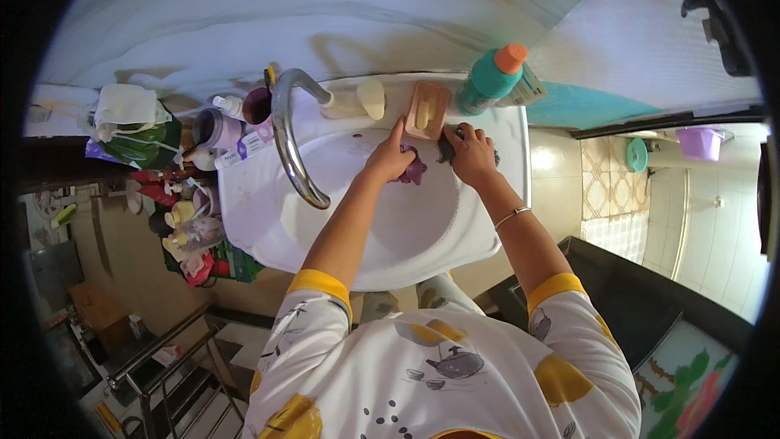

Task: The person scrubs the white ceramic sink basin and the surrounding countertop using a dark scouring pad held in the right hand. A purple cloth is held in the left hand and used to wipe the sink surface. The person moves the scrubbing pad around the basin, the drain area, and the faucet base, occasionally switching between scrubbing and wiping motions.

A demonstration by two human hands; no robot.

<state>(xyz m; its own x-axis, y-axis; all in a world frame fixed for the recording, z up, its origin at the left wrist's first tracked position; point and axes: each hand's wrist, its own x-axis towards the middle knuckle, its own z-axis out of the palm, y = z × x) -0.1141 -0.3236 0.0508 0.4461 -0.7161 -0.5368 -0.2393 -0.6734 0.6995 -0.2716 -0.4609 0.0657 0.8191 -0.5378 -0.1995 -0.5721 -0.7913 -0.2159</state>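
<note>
Over the back of the white sink (pixel 325 232), my left hand (pixel 391 159) is closed on a crumpled purple cloth (pixel 413 169), one finger stretched toward the soap dish. My right hand (pixel 474 154) grips a dark grey, rough-looking scrubbing pad (pixel 446 147) at the sink's right rim; part of it sticks out past the fingers. Just beyond both hands sits a pink soap dish (pixel 441 96) holding a pale yellow bar of soap (pixel 425 115).
A curved chrome faucet (pixel 286 146) arches over the basin's left side. Behind my right hand stands a teal bottle with an orange cap (pixel 490 81). Left of the sink are cups (pixel 214 126) and many small items. A black counter (pixel 605 276) lies at the right.
</note>
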